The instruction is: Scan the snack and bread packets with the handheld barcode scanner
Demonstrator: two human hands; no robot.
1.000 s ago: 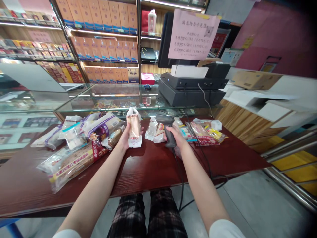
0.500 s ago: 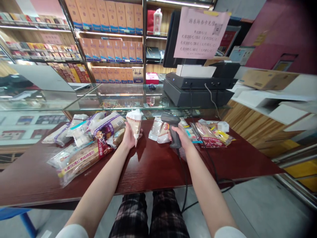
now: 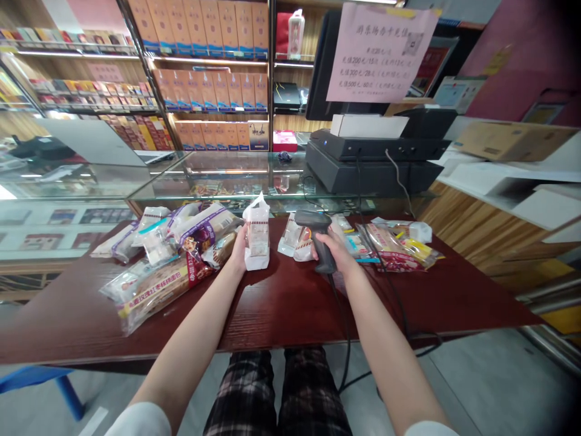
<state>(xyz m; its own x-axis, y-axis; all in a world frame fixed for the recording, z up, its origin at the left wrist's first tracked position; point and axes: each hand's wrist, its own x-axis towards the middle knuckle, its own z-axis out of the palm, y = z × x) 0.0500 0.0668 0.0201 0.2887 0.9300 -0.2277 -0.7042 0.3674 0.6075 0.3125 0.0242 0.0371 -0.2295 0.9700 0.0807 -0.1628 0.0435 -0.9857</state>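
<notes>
My left hand (image 3: 239,249) is closed around the left side of a white-wrapped bread package (image 3: 258,237), held upright with a label panel facing me. In my right hand (image 3: 334,247) is a black barcode scanner (image 3: 323,248), its head pointing left and its cord running down. Left of my left hand lies a pile of bagged breads, among them a purple-and-clear bread bag (image 3: 206,227) and a long walnut bread bag (image 3: 157,287). Behind the scanner rest wrapped packages (image 3: 303,242), partly hidden by it. A red-and-clear bread bag (image 3: 393,245) lies farther right.
The dark red table (image 3: 285,315) meets a glass display case (image 3: 227,175) at the back. A black cash register (image 3: 372,166) and a monitor with a pink sign (image 3: 376,54) stand behind. The scanner cord (image 3: 347,339) drops over the front edge. A blue stool (image 3: 40,381) is lower left.
My left hand has turned the package so its flat labelled side faces me; before, it was tilted with a corner pointing down. My right hand keeps the scanner. The whole view has shifted slightly.
</notes>
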